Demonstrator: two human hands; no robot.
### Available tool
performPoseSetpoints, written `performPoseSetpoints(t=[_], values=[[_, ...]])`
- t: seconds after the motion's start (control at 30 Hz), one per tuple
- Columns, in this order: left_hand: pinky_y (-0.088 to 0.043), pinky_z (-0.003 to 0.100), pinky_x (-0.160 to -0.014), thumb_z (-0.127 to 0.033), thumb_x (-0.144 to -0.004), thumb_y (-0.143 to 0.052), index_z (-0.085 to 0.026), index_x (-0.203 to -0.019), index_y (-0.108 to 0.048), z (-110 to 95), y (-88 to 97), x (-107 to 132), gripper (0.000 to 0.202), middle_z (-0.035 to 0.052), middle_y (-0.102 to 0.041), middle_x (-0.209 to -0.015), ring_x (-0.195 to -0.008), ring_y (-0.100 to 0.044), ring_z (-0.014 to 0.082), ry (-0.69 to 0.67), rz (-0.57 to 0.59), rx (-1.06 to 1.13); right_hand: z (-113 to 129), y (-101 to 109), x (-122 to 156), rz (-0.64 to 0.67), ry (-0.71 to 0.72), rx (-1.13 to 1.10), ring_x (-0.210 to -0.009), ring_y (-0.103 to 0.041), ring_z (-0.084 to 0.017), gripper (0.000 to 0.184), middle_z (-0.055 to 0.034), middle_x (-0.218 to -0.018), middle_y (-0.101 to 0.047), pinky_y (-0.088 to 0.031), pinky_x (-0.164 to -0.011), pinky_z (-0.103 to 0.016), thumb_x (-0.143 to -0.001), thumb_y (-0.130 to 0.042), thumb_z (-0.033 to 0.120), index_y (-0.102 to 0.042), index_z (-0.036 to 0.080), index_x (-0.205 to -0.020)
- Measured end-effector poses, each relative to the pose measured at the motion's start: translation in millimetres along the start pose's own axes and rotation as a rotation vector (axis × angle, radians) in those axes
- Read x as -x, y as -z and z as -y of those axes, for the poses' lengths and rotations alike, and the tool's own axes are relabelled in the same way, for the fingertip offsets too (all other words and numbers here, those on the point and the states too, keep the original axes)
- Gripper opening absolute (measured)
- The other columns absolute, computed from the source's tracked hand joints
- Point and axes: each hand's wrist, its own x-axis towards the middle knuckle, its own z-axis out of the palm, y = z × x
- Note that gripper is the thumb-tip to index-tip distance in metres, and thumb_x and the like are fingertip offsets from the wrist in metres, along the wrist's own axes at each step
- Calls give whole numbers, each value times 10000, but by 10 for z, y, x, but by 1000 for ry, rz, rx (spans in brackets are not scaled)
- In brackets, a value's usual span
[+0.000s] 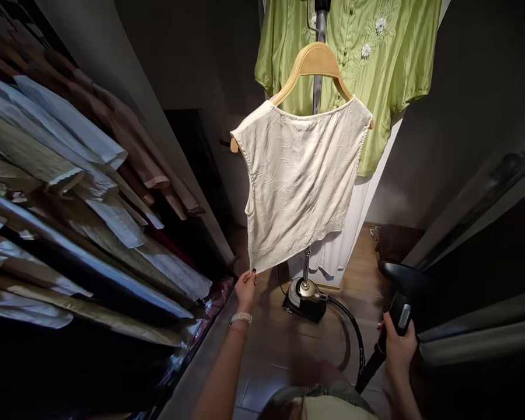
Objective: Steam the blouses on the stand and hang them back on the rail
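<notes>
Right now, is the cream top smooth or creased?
Creased: fine wrinkles cover the cream top on its wooden hanger, while the left hand pinches its hem corner.

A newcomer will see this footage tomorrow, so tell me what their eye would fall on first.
The creased cream sleeveless top hangs mid-frame on a wooden hanger, in front of a bright green blouse. The left hand pinches its lower corner, while the right hand grips a black steamer head at lower right. Rows of hanging garments fill the left side.
</notes>
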Motion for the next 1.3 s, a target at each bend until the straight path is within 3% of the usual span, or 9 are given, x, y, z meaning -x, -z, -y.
performPoseSetpoints(t=[0.1,0.17,0.27,0.37,0.43,0.53,0.67,0.97,1.3], values=[[-523,365,-847,-278,-748,-753,-110,-950,-656,-76,-12,19,279,93,-694,-880,-923,-668,237,-23,-41,-22,234,-54,-4,110,9,-27,-621,-605,-186,409,7,-671,-642,-471,-593,-291,-713,-761,573,-603,218,-840],[-489,403,-990,-272,-732,-791,-127,-1080,-647,-231,-37,134,404,123,-699,-1074,-1102,-639,267,-107,-74,-56,369,-151,-46,161,49,-37,-610,-588,-176,399,11,-657,-630,-464,-597,-288,-709,-763,558,-595,215,-827],[-364,440,-1160,-324,-721,-853,-184,-1386,-528,-681,-131,453,753,164,-562,-1436,-1366,-490,295,-467,-128,-173,554,-368,-117,251,88,-66,-606,-589,-179,392,8,-641,-624,-472,-618,-298,-710,-762,546,-589,211,-820],[-356,431,-1174,-368,-793,-823,-218,-1518,-417,-1296,-279,762,844,164,-507,-1508,-1426,-434,284,-795,-147,-191,747,-624,-163,358,104,-117,-611,-595,-187,399,5,-657,-627,-485,-627,-311,-703,-763,535,-604,201,-854],[-383,424,-1149,-363,-817,-803,-226,-1477,-483,-1661,-371,853,746,146,-569,-1441,-1373,-488,277,-917,-180,-200,870,-792,-175,418,110,-155,-617,-590,-184,404,6,-677,-627,-490,-621,-309,-698,-765,528,-611,198,-873],[-450,412,-1055,-352,-858,-739,-199,-1125,-699,-1976,-412,835,311,102,-701,-1132,-1153,-612,260,-1022,-261,-205,1008,-1010,-193,476,126,-197,-611,-555,-166,396,16,-672,-603,-476,-595,-292,-682,-762,526,-597,201,-836],[-486,383,-913,-316,-874,-654,-195,-860,-703,-2064,-272,797,131,49,-687,-886,-942,-627,226,-1001,-403,-192,1105,-1220,-255,591,164,-220,-611,-509,-140,354,24,-681,-569,-449,-572,-268,-702,-746,486,-584,196,-826],[-487,317,-804,-298,-828,-684,-163,-872,-703,-2252,84,889,143,18,-630,-838,-823,-592,175,-1017,-543,-49,1712,-1607,-277,844,358,-251,-606,-449,-105,314,56,-658,-501,-404,-548,-231,-721,-746,443,-560,201,-799],[-524,309,-815,-404,-830,-723,-175,-939,-717,-2337,314,918,253,26,-680,-889,-845,-637,176,-900,-451,23,2672,-1884,121,795,483,-438,-715,-512,-136,337,20,-768,-580,-460,-670,-269,-769,-743,467,-618,188,-910]])
